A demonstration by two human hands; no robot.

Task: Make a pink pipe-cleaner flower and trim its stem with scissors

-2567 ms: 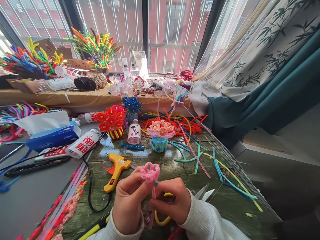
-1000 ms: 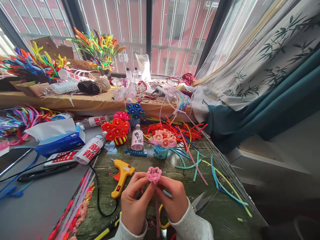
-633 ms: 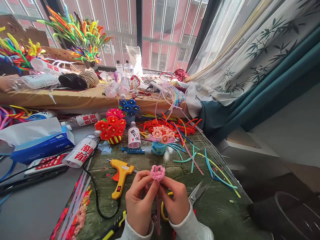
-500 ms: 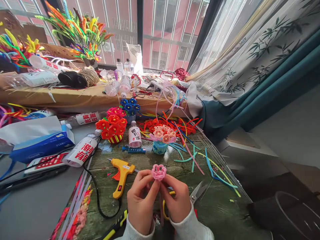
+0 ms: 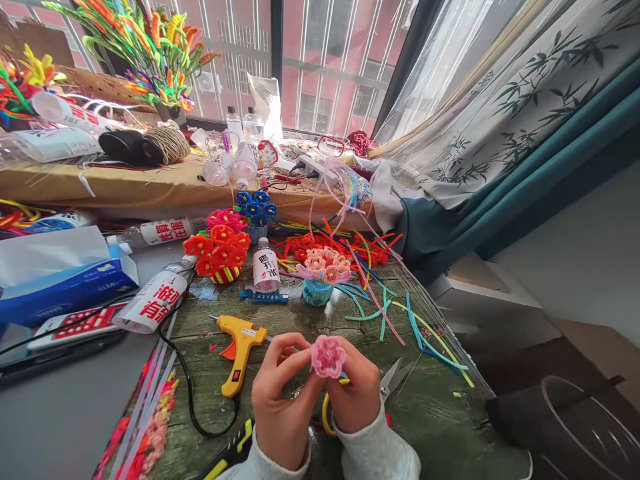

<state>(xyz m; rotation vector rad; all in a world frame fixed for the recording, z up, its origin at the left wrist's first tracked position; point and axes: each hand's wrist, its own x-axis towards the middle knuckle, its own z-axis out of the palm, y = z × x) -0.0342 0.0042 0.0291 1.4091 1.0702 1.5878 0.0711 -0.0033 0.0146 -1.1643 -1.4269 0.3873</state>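
Observation:
Both of my hands hold a small pink pipe-cleaner flower (image 5: 328,356) just above the green tabletop (image 5: 440,413) near the front edge. My left hand (image 5: 280,397) pinches it from the left with thumb and fingers closed. My right hand (image 5: 355,393) grips it from the right, fingers curled behind the petals. The flower's stem is hidden between my palms. White sleeves cover both wrists.
A yellow glue gun (image 5: 239,340) with a black cord lies left of my hands, scissors (image 5: 395,377) to the right. Beyond stand a red flower pot (image 5: 220,250), a small bottle (image 5: 266,267) and a blue pot of pink flowers (image 5: 323,273). Loose pipe cleaners (image 5: 390,313) and a tissue box (image 5: 60,280) lie around.
The flower has tipped over so its face points toward me, and it sits lower between my fingers. My right hand has closed in behind the petals. The view has shifted slightly right.

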